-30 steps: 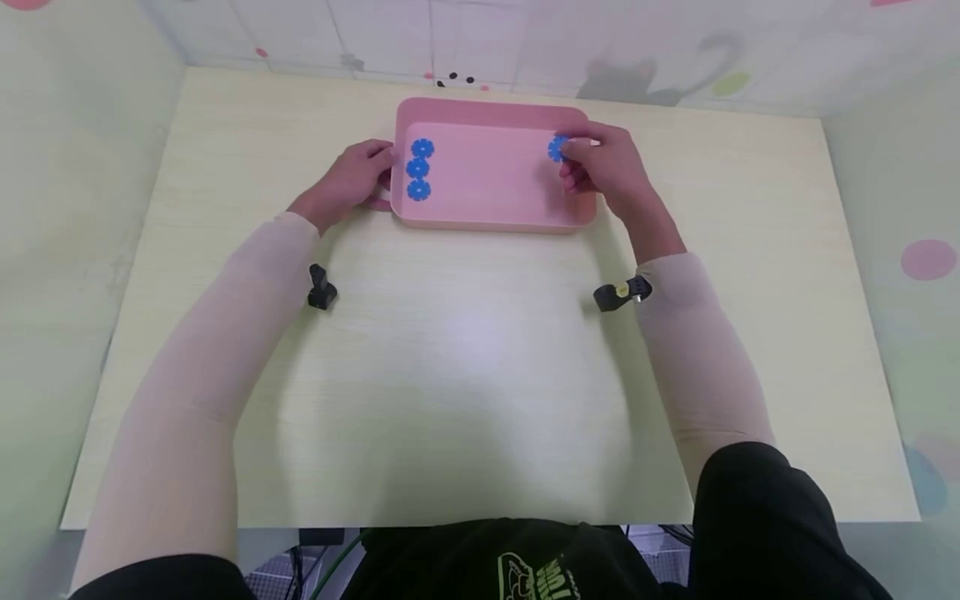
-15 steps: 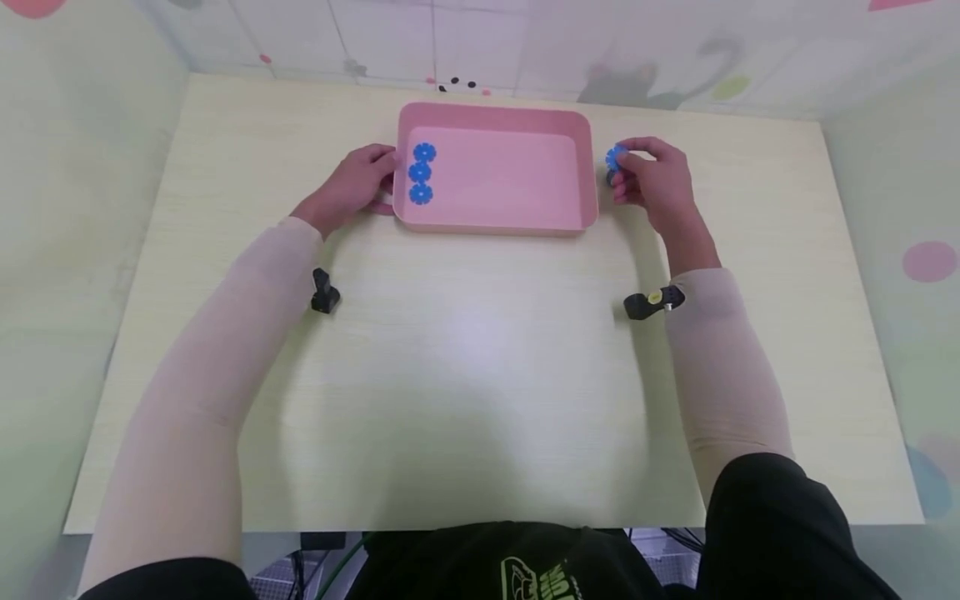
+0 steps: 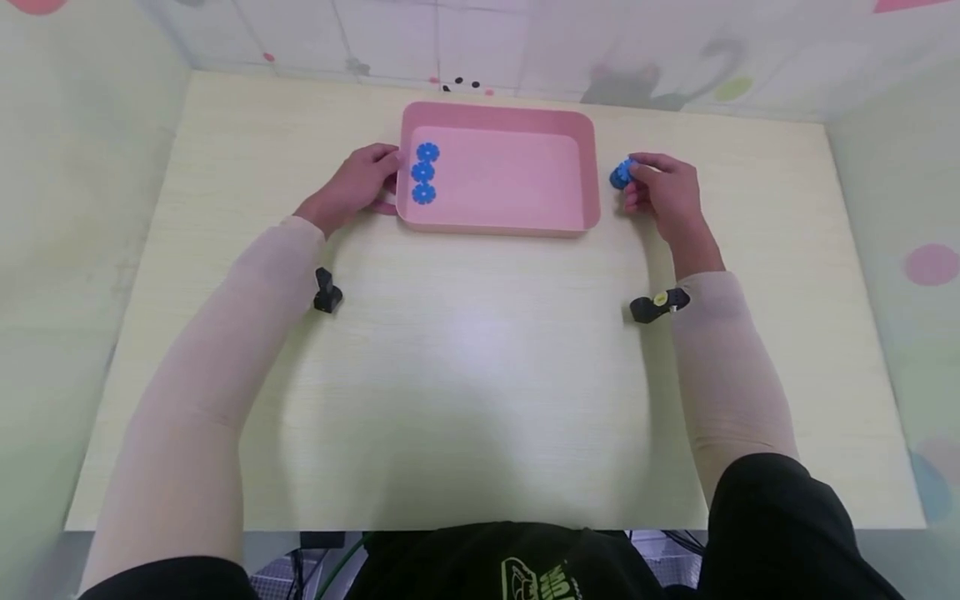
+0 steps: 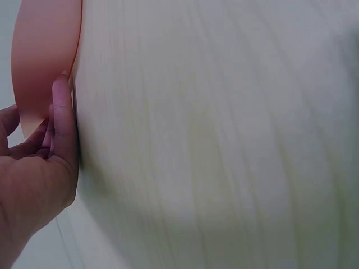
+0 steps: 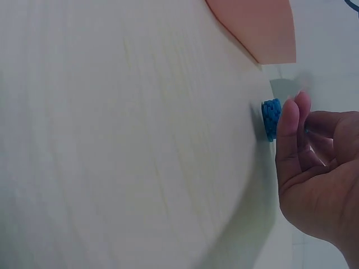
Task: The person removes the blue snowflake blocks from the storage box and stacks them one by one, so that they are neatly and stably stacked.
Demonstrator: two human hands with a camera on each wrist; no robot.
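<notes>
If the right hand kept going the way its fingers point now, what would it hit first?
Probably the pink tray: the right hand points left, pinching a blue gear just outside the tray's right wall; height is unclear.

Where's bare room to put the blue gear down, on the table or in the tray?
Bare table spans the near side between both forearms. Most of the pink tray floor is free right of the three gears. It is crowded beside the right hand holding the blue gear and where the left hand grips the tray's left end.

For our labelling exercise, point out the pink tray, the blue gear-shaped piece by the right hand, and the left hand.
pink tray (image 3: 498,117): head view, far rim.
blue gear-shaped piece (image 3: 620,175): head view, toothed face.
left hand (image 3: 352,185): head view, back of hand.
</notes>
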